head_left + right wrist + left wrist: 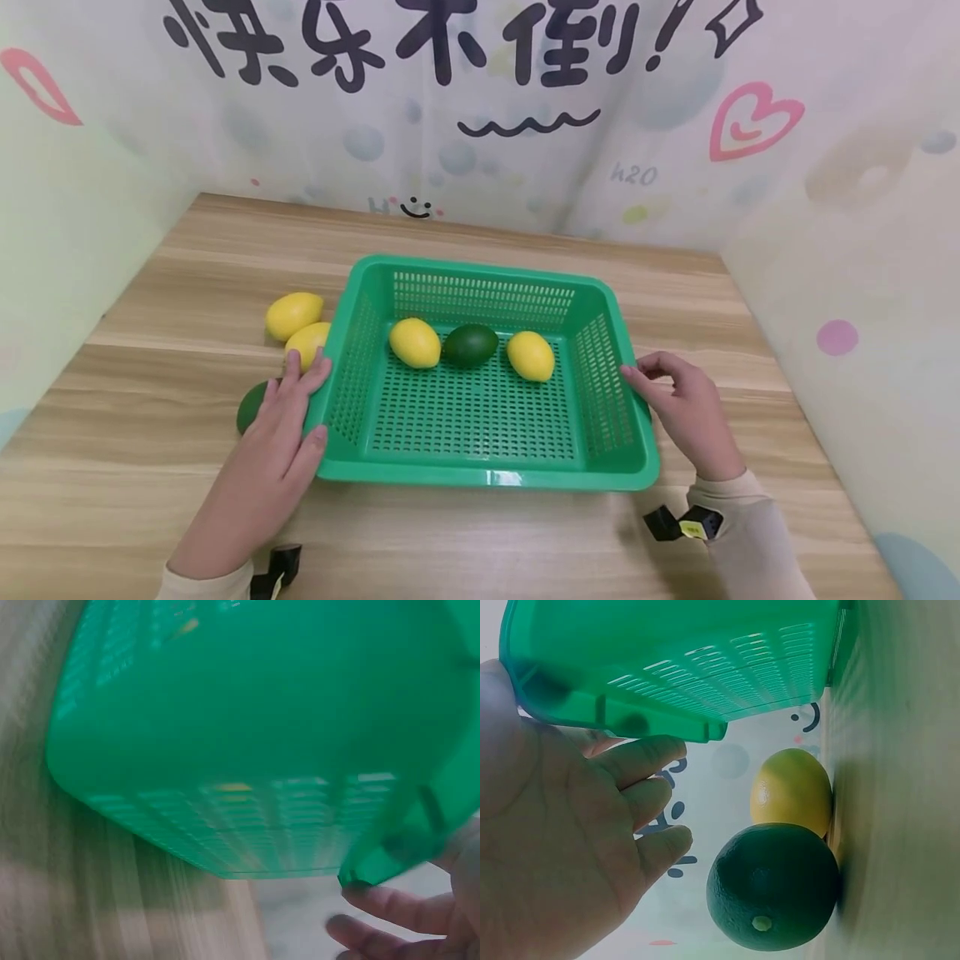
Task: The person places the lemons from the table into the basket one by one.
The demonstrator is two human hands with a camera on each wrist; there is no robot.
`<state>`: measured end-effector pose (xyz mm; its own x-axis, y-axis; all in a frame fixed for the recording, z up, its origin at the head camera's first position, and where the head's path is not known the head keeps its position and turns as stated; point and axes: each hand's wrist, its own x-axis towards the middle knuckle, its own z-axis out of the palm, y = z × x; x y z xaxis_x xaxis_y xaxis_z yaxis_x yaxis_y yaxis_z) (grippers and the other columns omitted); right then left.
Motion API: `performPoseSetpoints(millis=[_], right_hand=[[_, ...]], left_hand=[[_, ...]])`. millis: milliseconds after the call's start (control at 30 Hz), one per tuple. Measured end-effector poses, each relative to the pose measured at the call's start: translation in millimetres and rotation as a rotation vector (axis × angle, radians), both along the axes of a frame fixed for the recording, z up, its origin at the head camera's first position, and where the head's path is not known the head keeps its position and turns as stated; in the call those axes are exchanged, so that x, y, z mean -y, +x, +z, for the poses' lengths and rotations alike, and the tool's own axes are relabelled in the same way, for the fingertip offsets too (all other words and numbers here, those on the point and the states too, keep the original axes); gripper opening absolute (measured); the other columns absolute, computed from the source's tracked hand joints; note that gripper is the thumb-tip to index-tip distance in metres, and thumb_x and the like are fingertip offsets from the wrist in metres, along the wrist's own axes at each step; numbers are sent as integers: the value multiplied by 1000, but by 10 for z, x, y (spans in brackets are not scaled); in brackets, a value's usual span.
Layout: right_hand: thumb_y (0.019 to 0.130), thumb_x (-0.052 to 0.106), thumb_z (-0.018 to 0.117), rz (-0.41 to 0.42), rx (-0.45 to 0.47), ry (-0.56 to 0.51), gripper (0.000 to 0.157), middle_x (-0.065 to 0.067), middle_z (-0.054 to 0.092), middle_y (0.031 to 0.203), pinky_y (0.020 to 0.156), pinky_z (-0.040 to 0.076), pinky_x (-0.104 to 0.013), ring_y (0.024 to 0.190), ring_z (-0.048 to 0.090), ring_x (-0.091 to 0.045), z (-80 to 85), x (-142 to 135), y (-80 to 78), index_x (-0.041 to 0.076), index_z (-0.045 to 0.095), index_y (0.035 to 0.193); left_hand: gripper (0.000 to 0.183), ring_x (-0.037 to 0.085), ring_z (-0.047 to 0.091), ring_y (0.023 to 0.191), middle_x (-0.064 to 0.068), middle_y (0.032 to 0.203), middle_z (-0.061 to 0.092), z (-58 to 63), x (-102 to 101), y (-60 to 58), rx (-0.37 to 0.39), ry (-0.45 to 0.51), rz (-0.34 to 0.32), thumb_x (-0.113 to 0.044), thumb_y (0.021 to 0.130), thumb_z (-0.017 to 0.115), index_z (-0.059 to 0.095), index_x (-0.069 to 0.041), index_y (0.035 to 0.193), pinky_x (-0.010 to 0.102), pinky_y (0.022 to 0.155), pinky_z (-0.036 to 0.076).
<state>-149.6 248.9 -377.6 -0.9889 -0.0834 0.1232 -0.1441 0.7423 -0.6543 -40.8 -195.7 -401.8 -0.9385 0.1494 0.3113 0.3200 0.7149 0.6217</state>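
A green plastic basket (495,478) with slotted walls stands on the table, holding two lemons, a left one (415,342) and a right one (531,357), with a dark green oval fruit (471,346) between them. At its left rim is my left hand (262,462), thumb on the rim and fingers against the outside and underside of the lip (667,727). My right hand (686,408) grips the opposite rim, thumb on top and fingers curled below the edge (397,859). Another dark green fruit (772,889) lies beside the left hand, partly hidden by it in the head view.
Left of the basket, two more lemons lie on the table, a far one (294,316) and a nearer one (308,343) partly covered by the rim and fingers. The wooden tabletop (480,533) meets a printed cloth (360,167) at the back and sides.
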Motion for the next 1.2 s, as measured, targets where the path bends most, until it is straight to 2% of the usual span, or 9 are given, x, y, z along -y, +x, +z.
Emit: performPoseSetpoints(millis=[100,267,500,633,733,833,933,1067,1200], right_hand=[[102,35,65,-54,-41,-41,35,-17,69,112,78,56,-35,96,65,-26,-29,79,22,0,71,107],[102,33,65,-126,-53,-139,34,-17,70,108,61,58,-20,82,66,-10,-82,159,42,0,71,107],[102,31,66,-117,28,-343,36,-8,69,100,59,60,-26,74,66,-9,-117,158,6,-4,68,110],[103,27,65,-114,82,-463,35,2,66,93,61,61,-26,73,67,-9,-157,131,13,-8,64,110],[103,25,65,-120,94,-502,33,3,65,91,62,61,-25,73,67,-8,-182,104,24,-8,63,108],[103,26,65,-113,98,-519,32,3,65,91,62,61,-24,73,66,-8,-190,90,25,-6,63,106],[103,27,66,-106,110,-549,32,2,65,91,62,60,-23,74,65,-8,-187,93,20,-5,63,103],[102,26,66,-99,123,-602,31,1,65,88,61,58,-22,75,64,-8,-187,114,12,-4,62,99],[102,25,66,-85,121,-633,29,2,63,87,60,57,-21,74,62,-8,-207,121,-7,-3,61,96]], left_hand=[[62,32,9,158,17,165,31,7,12,3,-11,-6,2,-7,104,49,28,-4,162,45,128,7],[62,36,14,156,19,164,34,42,5,-2,-64,-46,22,-8,102,52,31,-4,160,52,127,9],[62,43,17,154,25,165,27,117,10,19,-43,-91,89,-19,107,51,27,-8,163,58,125,9],[49,47,31,149,26,157,41,142,40,21,-125,-71,208,-18,110,48,42,-3,156,63,121,22],[40,49,45,138,27,144,55,136,95,12,-170,-68,333,-10,106,54,54,3,145,66,112,36],[43,55,48,131,31,139,56,125,175,36,-71,-82,436,-13,103,62,55,4,141,71,104,39],[49,60,48,124,35,136,55,97,252,59,63,-111,484,-22,100,69,56,3,140,76,96,41],[53,56,57,109,37,122,61,52,307,65,146,-127,471,-27,94,77,60,3,134,71,81,47],[54,42,61,92,33,112,65,36,308,65,165,-114,455,-24,88,83,62,2,131,55,71,49]])
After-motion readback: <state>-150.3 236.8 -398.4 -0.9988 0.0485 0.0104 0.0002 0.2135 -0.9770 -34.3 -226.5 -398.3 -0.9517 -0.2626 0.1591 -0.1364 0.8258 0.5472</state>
